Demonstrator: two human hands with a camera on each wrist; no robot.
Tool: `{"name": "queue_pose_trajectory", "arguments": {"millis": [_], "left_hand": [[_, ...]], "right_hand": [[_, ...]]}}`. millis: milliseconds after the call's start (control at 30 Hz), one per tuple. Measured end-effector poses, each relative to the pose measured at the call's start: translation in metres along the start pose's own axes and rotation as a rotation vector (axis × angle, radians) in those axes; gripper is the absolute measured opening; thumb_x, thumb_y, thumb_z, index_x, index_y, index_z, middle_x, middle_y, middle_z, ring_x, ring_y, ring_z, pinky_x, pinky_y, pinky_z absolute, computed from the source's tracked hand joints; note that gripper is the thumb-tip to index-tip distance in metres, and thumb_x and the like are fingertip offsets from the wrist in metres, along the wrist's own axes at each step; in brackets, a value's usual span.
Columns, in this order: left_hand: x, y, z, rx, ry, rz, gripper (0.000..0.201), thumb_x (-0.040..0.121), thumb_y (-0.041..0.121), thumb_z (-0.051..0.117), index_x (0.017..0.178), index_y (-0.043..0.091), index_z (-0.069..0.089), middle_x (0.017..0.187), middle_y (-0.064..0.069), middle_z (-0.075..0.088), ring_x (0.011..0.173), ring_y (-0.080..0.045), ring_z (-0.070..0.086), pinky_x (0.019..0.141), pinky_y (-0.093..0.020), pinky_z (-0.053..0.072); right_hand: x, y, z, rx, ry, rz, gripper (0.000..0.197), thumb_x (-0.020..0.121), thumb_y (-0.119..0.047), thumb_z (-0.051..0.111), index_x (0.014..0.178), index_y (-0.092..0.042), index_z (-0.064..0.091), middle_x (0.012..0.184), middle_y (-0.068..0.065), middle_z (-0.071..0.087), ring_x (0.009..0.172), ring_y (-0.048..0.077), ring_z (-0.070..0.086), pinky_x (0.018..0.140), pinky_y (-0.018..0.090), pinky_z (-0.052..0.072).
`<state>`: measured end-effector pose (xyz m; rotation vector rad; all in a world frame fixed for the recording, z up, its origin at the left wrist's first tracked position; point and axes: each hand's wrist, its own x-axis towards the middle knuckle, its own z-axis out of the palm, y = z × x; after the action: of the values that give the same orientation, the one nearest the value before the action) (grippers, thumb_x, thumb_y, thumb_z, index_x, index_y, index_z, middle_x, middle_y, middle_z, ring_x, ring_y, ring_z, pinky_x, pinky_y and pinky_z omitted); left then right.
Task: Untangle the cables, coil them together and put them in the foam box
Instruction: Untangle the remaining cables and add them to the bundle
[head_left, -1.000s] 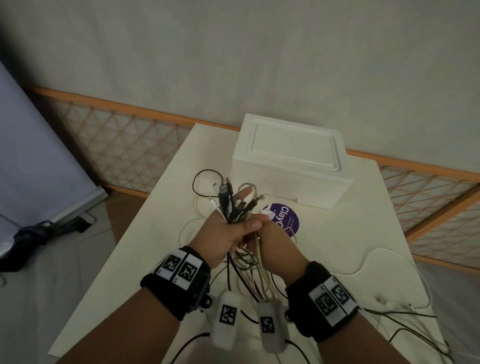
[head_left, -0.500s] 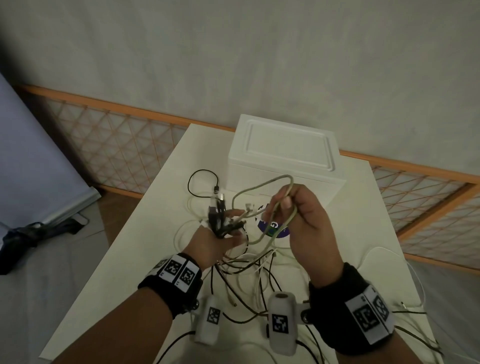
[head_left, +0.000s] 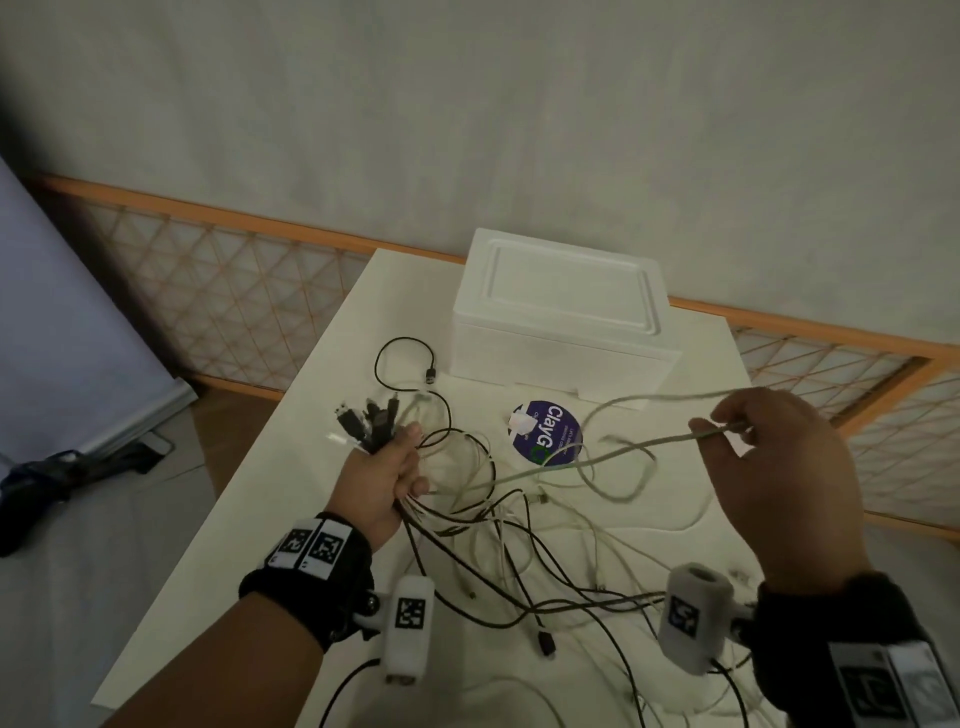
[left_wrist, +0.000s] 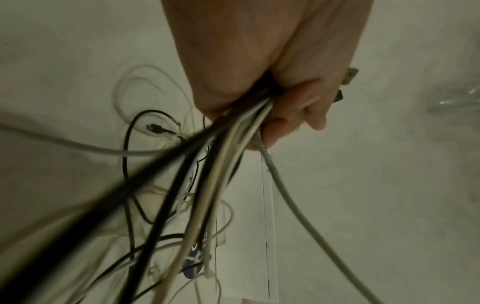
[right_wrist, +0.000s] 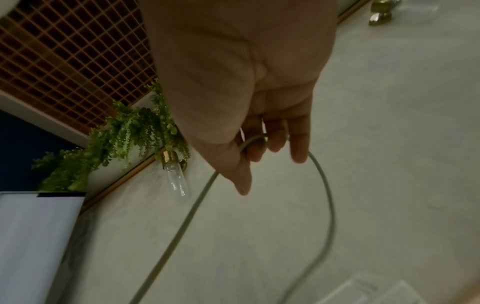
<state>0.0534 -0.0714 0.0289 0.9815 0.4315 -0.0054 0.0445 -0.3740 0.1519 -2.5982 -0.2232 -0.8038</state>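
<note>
Above the bench (head_left: 291, 519), the cables (head_left: 498, 540) trail from the left hand (head_left: 387, 470), which grips them in a fist with plugs (head_left: 366, 415) sticking out on top. One grey cable (head_left: 587, 457) stretches to the right hand (head_left: 779, 467), pinched between thumb and fingers (right_wrist: 255, 147). Behind them sits the foam box (head_left: 563, 332), lid on, beside a purple disc (head_left: 548, 431).

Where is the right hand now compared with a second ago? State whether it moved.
Yes. The right hand, pinching a grey cable, moved rightward away from the left hand, past the white foam box's right corner.
</note>
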Motion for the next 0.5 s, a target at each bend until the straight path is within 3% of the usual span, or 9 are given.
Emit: {"name": "queue_pose_trajectory", "arguments": {"millis": [67,167,200,267,333,400,500], "left_hand": [[0.001,0.003,-0.007,-0.056,0.086,-0.042,0.039,0.091,0.016,0.063,0.055,0.02,0.046,0.044,0.005,0.026,0.036,-0.008,0.022,0.04,-0.021,0.032],[0.0,0.007,-0.023,-0.137,0.171,-0.101,0.038,0.094,0.02,0.059,0.06,0.019,0.04,0.045,0.005,0.024,0.034,-0.009,0.02,0.037,-0.02,0.03],[-0.002,0.007,-0.027,-0.159,0.18,-0.113,0.038,0.095,0.022,0.057,0.061,0.019,0.039,0.045,0.005,0.024,0.034,-0.008,0.02,0.037,-0.019,0.031],[-0.008,0.006,-0.028,-0.177,0.181,-0.123,0.039,0.096,0.027,0.056,0.062,0.018,0.039,0.047,0.004,0.027,0.035,-0.009,0.023,0.038,-0.019,0.033],[-0.016,0.003,-0.023,-0.159,0.17,-0.101,0.037,0.097,0.029,0.054,0.064,0.016,0.041,0.048,0.003,0.033,0.036,-0.01,0.028,0.041,-0.022,0.037],[-0.026,0.004,-0.013,-0.149,0.14,-0.066,0.033,0.096,0.029,0.054,0.069,0.014,0.046,0.049,0.001,0.036,0.037,-0.011,0.033,0.043,-0.024,0.04],[-0.048,0.008,0.006,-0.128,0.013,-0.015,0.028,0.09,0.033,0.057,0.072,0.012,0.05,0.049,0.0,0.04,0.039,-0.013,0.038,0.048,-0.026,0.042]], "right_hand": [[-0.007,0.007,-0.005,-0.088,0.0,0.038,0.015,0.078,-0.015,0.073,0.074,-0.011,0.059,0.072,0.003,0.057,0.067,0.026,0.051,0.057,0.033,0.041],[-0.016,0.016,-0.013,-0.141,0.02,0.143,0.015,0.08,-0.017,0.07,0.073,-0.011,0.058,0.07,0.004,0.055,0.064,0.025,0.048,0.053,0.029,0.035],[-0.017,0.018,-0.014,-0.167,-0.034,0.192,0.014,0.081,-0.02,0.069,0.075,-0.013,0.058,0.073,0.004,0.057,0.064,0.024,0.047,0.052,0.027,0.033],[-0.018,0.024,-0.012,-0.258,-0.37,0.317,0.016,0.08,-0.029,0.07,0.084,-0.019,0.058,0.088,0.004,0.064,0.069,0.02,0.05,0.056,0.028,0.036],[-0.021,0.018,-0.006,-0.384,-0.83,0.393,0.037,0.074,-0.044,0.073,0.098,-0.022,0.056,0.103,0.0,0.064,0.081,0.016,0.056,0.069,0.03,0.045],[-0.027,0.001,0.002,-0.473,-1.069,0.322,0.063,0.064,-0.061,0.072,0.112,-0.024,0.053,0.111,-0.003,0.06,0.098,0.016,0.056,0.083,0.033,0.047],[-0.037,-0.045,0.019,-0.481,-0.983,-0.008,0.093,0.057,-0.082,0.059,0.129,-0.025,0.041,0.125,-0.001,0.05,0.115,0.021,0.047,0.094,0.038,0.04]]}}
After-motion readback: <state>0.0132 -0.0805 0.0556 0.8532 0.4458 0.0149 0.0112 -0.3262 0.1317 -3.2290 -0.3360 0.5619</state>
